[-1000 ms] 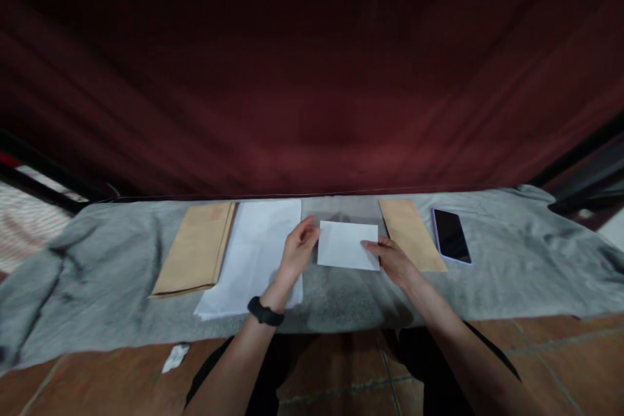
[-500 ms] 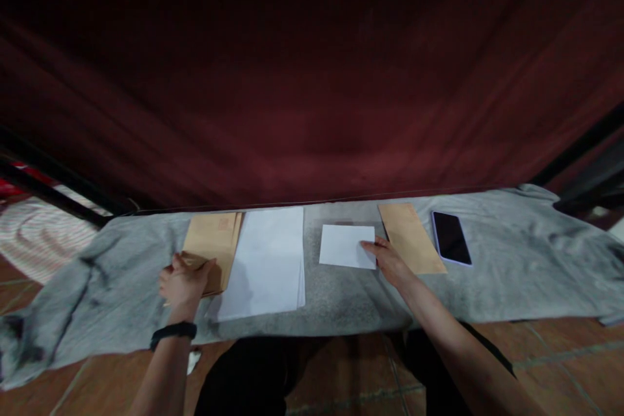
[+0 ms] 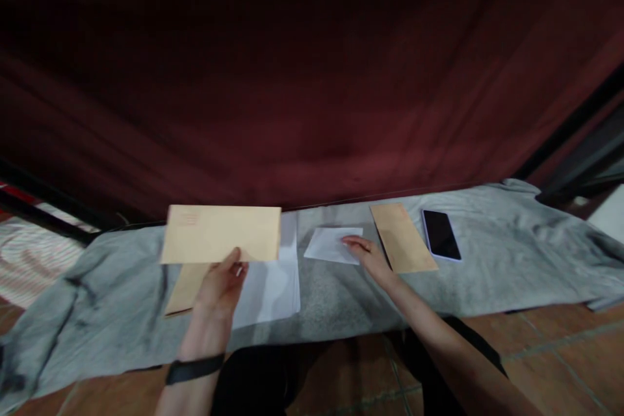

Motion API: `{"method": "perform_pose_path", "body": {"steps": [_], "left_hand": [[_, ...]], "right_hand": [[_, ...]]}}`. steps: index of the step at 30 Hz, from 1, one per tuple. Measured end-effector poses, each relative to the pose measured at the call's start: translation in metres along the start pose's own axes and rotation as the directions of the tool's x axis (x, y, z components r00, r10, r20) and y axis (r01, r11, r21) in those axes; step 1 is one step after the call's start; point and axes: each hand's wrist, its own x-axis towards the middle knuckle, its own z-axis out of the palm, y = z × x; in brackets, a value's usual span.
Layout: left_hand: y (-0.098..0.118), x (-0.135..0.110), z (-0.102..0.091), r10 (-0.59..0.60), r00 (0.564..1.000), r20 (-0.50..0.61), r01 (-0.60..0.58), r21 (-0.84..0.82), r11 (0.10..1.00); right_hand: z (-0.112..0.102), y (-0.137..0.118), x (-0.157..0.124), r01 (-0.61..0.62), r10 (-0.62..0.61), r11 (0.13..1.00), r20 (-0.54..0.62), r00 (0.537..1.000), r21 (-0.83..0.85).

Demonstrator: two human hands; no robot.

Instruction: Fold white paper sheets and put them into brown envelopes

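Note:
A tan envelope (image 3: 219, 231) is raised in my left hand (image 3: 221, 283), gripped at its lower edge with the thumb on its near face. It hangs above the remaining tan envelopes (image 3: 185, 289) and partly covers a stack of white paper (image 3: 268, 292). My right hand (image 3: 370, 257) has its fingers closed at the right side of a small folded sheet of white paper (image 3: 326, 245) low over the grey cloth. The thumb there is hidden from view. Just right of that hand lies a single tan envelope (image 3: 404, 237), slightly slanted.
A phone (image 3: 441, 234) with a dark screen and pale purple edge lies right of the single envelope. Grey cloth (image 3: 511, 247) covers the long narrow surface. Behind it rises a dark red panel (image 3: 312, 110). Tiled floor (image 3: 550, 351) shows in front.
My left hand has lifted an envelope off the left pile and moved right with it, turning it lengthwise. My right hand stays at the folded paper, which now looks slightly tilted.

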Motion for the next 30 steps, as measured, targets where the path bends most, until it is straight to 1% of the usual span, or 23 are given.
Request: {"method": "perform_pose_path", "body": {"steps": [2, 4, 5, 7, 9, 11, 14, 17, 19, 20, 22, 23, 24, 25, 26, 27, 28, 29, 30], "left_hand": [[-0.045, -0.018, 0.029, -0.033, 0.998, 0.053, 0.036, -0.053, 0.998], [-0.082, -0.034, 0.049, -0.082, 0.992, 0.099, 0.089, -0.067, 0.994], [-0.097, -0.039, 0.055, -0.103, 0.987, 0.124, 0.112, -0.061, 0.992], [-0.116, -0.045, 0.062, -0.135, 0.981, 0.137, 0.143, -0.049, 0.989], [-0.125, -0.044, 0.063, -0.155, 0.977, 0.147, 0.166, -0.064, 0.984], [-0.128, -0.039, 0.063, -0.183, 0.967, 0.179, 0.201, -0.086, 0.976], [-0.129, -0.033, 0.064, -0.246, 0.945, 0.214, 0.268, -0.084, 0.960], [-0.134, -0.034, 0.063, -0.276, 0.928, 0.250, 0.300, -0.065, 0.952], [-0.139, -0.039, 0.059, -0.296, 0.919, 0.262, 0.307, -0.003, 0.952], [-0.141, -0.043, 0.057, -0.320, 0.909, 0.268, 0.315, 0.061, 0.947], [-0.144, -0.051, 0.050, -0.376, 0.869, 0.321, 0.303, 0.255, 0.918], [-0.144, -0.056, 0.047, -0.382, 0.843, 0.380, 0.243, 0.365, 0.899], [-0.143, -0.061, 0.046, -0.360, 0.817, 0.451, 0.129, 0.465, 0.876], [-0.140, -0.065, 0.046, -0.295, 0.799, 0.524, -0.039, 0.535, 0.844], [-0.136, -0.068, 0.047, -0.191, 0.775, 0.603, -0.246, 0.566, 0.786], [-0.130, -0.070, 0.050, -0.068, 0.728, 0.683, -0.462, 0.562, 0.686], [-0.124, -0.071, 0.054, 0.063, 0.657, 0.751, -0.655, 0.528, 0.541], [-0.117, -0.070, 0.059, 0.139, 0.551, 0.823, -0.800, 0.473, 0.370], [-0.110, -0.068, 0.065, 0.154, 0.439, 0.885, -0.891, 0.407, 0.200]], "right_hand": [[0.007, -0.001, -0.003, -0.027, 0.022, 0.996, 0.062, 0.998, 0.085], [0.012, -0.002, -0.006, -0.054, 0.035, 0.986, 0.123, 0.992, 0.156], [0.013, -0.003, -0.006, -0.066, 0.041, 0.981, 0.139, 0.989, 0.183], [0.013, -0.003, -0.006, -0.089, 0.060, 0.972, 0.137, 0.989, 0.218], [0.009, -0.004, -0.003, -0.113, 0.083, 0.964, 0.134, 0.988, 0.239], [0.005, -0.005, -0.001, -0.130, 0.093, 0.959, 0.150, 0.984, 0.253], [-0.001, -0.007, 0.000, -0.124, 0.080, 0.959, 0.174, 0.981, 0.254], [-0.001, -0.007, 0.001, -0.109, 0.068, 0.964, 0.171, 0.983, 0.244], [-0.001, -0.005, 0.002, -0.087, 0.053, 0.970, 0.150, 0.987, 0.225], [-0.001, -0.005, 0.003, -0.068, 0.039, 0.975, 0.139, 0.990, 0.211], [-0.003, -0.005, 0.005, -0.033, 0.010, 0.984, 0.130, 0.992, 0.175], [-0.005, -0.006, 0.006, -0.023, 0.003, 0.987, 0.130, 0.992, 0.158], [-0.008, -0.008, 0.007, -0.021, 0.002, 0.989, 0.131, 0.991, 0.144], [-0.011, -0.010, 0.007, -0.024, 0.006, 0.991, 0.131, 0.991, 0.132], [-0.014, -0.012, 0.008, -0.028, 0.012, 0.992, 0.131, 0.991, 0.122], [-0.018, -0.015, 0.008, -0.031, 0.016, 0.993, 0.132, 0.991, 0.117], [-0.021, -0.018, 0.007, -0.034, 0.018, 0.993, 0.137, 0.990, 0.116], [-0.025, -0.021, 0.007, -0.038, 0.020, 0.993, 0.149, 0.989, 0.116], [-0.028, -0.024, 0.006, -0.042, 0.022, 0.993, 0.169, 0.985, 0.114]]}}
